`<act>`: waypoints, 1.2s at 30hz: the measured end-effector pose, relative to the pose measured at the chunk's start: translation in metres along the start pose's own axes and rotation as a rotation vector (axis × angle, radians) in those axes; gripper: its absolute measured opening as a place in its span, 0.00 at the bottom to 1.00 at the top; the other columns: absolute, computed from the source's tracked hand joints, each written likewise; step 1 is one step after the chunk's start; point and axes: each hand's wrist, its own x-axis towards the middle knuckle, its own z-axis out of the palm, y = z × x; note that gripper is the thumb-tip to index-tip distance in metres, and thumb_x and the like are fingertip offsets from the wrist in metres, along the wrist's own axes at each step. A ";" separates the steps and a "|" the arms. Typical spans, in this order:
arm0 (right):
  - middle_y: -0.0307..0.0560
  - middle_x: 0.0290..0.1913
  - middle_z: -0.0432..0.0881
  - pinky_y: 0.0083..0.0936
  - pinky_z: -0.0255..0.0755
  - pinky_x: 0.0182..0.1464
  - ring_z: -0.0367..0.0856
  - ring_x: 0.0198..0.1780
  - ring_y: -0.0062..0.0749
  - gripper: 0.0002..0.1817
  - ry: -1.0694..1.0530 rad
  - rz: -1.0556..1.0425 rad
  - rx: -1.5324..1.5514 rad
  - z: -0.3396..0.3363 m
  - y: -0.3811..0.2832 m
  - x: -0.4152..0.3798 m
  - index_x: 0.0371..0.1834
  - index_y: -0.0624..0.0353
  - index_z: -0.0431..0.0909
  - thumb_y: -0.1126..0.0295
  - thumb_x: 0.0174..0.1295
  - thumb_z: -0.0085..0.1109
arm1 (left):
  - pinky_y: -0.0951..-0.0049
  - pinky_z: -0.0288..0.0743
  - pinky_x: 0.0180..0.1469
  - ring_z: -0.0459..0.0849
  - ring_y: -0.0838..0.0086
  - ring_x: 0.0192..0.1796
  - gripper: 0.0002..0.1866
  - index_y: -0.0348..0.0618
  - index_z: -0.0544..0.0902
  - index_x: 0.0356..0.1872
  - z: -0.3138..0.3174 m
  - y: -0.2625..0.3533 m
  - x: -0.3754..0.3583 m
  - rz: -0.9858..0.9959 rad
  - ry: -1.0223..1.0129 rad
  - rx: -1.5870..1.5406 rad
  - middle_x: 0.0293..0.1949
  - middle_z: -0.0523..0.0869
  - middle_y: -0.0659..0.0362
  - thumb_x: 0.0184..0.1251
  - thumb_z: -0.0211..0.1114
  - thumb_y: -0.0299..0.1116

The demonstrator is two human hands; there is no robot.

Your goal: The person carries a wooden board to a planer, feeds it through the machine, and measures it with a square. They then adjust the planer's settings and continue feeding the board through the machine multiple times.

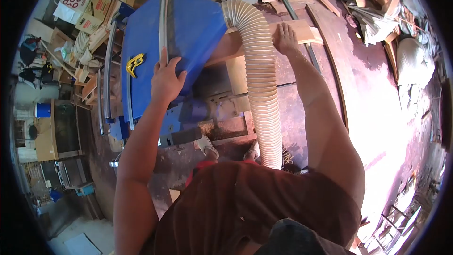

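Note:
A blue machine table (pixel 141 33) carries a long metal fence (pixel 163 19). My left hand (pixel 167 81) rests at the near end of the fence, its fingers apart, with the index finger along the metal. To its left, a yellow tool (pixel 135 65) lies on the blue surface. My right hand (pixel 286 40) lies flat on a wooden board (pixel 304 33), fingers stretched out. The board runs leftward behind a ribbed hose (pixel 259 75) toward the blue machine; the hose hides part of it.
Below the machine are a wooden frame (pixel 231 137) and my feet. Cardboard boxes (pixel 96 7) and scrap wood stand at the upper left. Long boards lie on the floor at right, near a white sack (pixel 415 61) and piled offcuts.

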 end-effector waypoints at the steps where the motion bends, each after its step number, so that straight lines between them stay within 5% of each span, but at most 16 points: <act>1: 0.59 0.71 0.62 0.51 0.53 0.72 0.59 0.72 0.55 0.40 0.114 -0.056 0.028 -0.001 0.005 -0.001 0.73 0.60 0.58 0.43 0.66 0.50 | 0.54 0.72 0.64 0.67 0.50 0.69 0.24 0.55 0.77 0.61 0.000 0.001 0.001 -0.015 -0.012 0.003 0.77 0.55 0.55 0.63 0.67 0.40; 11: 0.53 0.69 0.67 0.53 0.58 0.67 0.62 0.71 0.49 0.40 0.181 0.073 -0.076 -0.007 0.016 0.005 0.69 0.56 0.64 0.37 0.64 0.50 | 0.53 0.75 0.61 0.67 0.49 0.69 0.24 0.54 0.78 0.59 -0.002 0.001 -0.001 -0.015 -0.012 0.002 0.77 0.55 0.54 0.61 0.68 0.40; 16: 0.49 0.75 0.60 0.50 0.47 0.74 0.54 0.76 0.48 0.41 -0.015 0.309 -0.123 -0.019 0.004 -0.002 0.73 0.56 0.60 0.35 0.66 0.42 | 0.53 0.74 0.62 0.66 0.49 0.69 0.25 0.54 0.77 0.60 -0.002 0.003 0.000 -0.020 -0.021 -0.001 0.77 0.55 0.53 0.60 0.69 0.41; 21: 0.56 0.74 0.60 0.51 0.47 0.75 0.53 0.75 0.55 0.38 0.101 0.298 -0.051 -0.012 -0.021 -0.036 0.73 0.55 0.61 0.40 0.67 0.45 | 0.53 0.73 0.63 0.66 0.48 0.69 0.26 0.54 0.77 0.61 -0.003 0.004 0.000 -0.014 -0.032 -0.005 0.77 0.55 0.53 0.61 0.68 0.41; 24: 0.63 0.71 0.61 0.46 0.54 0.73 0.55 0.73 0.63 0.38 0.226 0.173 0.419 -0.014 -0.031 -0.059 0.70 0.63 0.63 0.57 0.59 0.66 | 0.53 0.73 0.62 0.66 0.48 0.69 0.26 0.54 0.77 0.61 -0.001 0.003 0.001 -0.014 -0.048 -0.012 0.77 0.55 0.53 0.61 0.68 0.40; 27: 0.63 0.72 0.61 0.44 0.56 0.73 0.57 0.73 0.61 0.39 0.514 0.373 0.796 -0.023 -0.057 -0.069 0.70 0.65 0.62 0.59 0.60 0.67 | 0.53 0.74 0.62 0.67 0.48 0.69 0.25 0.54 0.77 0.61 0.001 0.001 0.001 -0.013 -0.042 -0.030 0.77 0.54 0.54 0.61 0.68 0.41; 29: 0.62 0.70 0.65 0.41 0.59 0.70 0.62 0.71 0.52 0.39 0.395 1.052 1.313 -0.023 -0.069 -0.069 0.70 0.66 0.62 0.53 0.63 0.64 | 0.53 0.74 0.62 0.67 0.48 0.69 0.25 0.54 0.77 0.61 0.003 0.000 0.001 -0.013 -0.044 -0.042 0.77 0.54 0.54 0.61 0.68 0.41; 30: 0.62 0.70 0.65 0.41 0.59 0.70 0.62 0.71 0.52 0.39 0.391 1.057 1.312 -0.016 -0.064 -0.067 0.70 0.66 0.62 0.53 0.63 0.64 | 0.53 0.74 0.61 0.67 0.48 0.68 0.25 0.54 0.77 0.61 0.003 0.000 0.001 -0.008 -0.039 -0.035 0.77 0.54 0.53 0.61 0.68 0.41; 32: 0.59 0.71 0.65 0.35 0.64 0.65 0.65 0.68 0.46 0.43 -0.325 1.177 1.968 0.003 -0.048 -0.056 0.70 0.64 0.64 0.42 0.63 0.59 | 0.53 0.75 0.61 0.68 0.48 0.68 0.25 0.54 0.78 0.61 0.003 0.000 0.000 -0.003 -0.033 -0.029 0.77 0.54 0.53 0.62 0.68 0.41; 33: 0.57 0.60 0.76 0.26 0.71 0.49 0.77 0.53 0.41 0.43 -0.268 0.990 1.707 -0.061 -0.073 -0.057 0.64 0.62 0.72 0.34 0.59 0.56 | 0.53 0.75 0.61 0.68 0.47 0.68 0.25 0.54 0.78 0.60 0.003 0.000 0.000 0.011 -0.021 -0.026 0.77 0.55 0.53 0.61 0.68 0.41; 34: 0.57 0.60 0.76 0.26 0.71 0.49 0.77 0.53 0.41 0.43 -0.268 0.985 1.710 -0.041 -0.068 -0.051 0.64 0.62 0.72 0.34 0.59 0.56 | 0.53 0.75 0.61 0.69 0.47 0.67 0.24 0.54 0.78 0.60 0.003 -0.001 0.001 0.024 -0.008 -0.019 0.77 0.55 0.53 0.61 0.68 0.41; 36: 0.51 0.44 0.83 0.21 0.67 0.34 0.79 0.37 0.33 0.38 -0.351 0.988 1.615 -0.011 -0.065 -0.038 0.54 0.60 0.79 0.35 0.57 0.58 | 0.53 0.75 0.60 0.69 0.48 0.67 0.24 0.54 0.78 0.60 0.000 0.001 0.000 0.018 -0.010 -0.013 0.77 0.55 0.53 0.61 0.68 0.41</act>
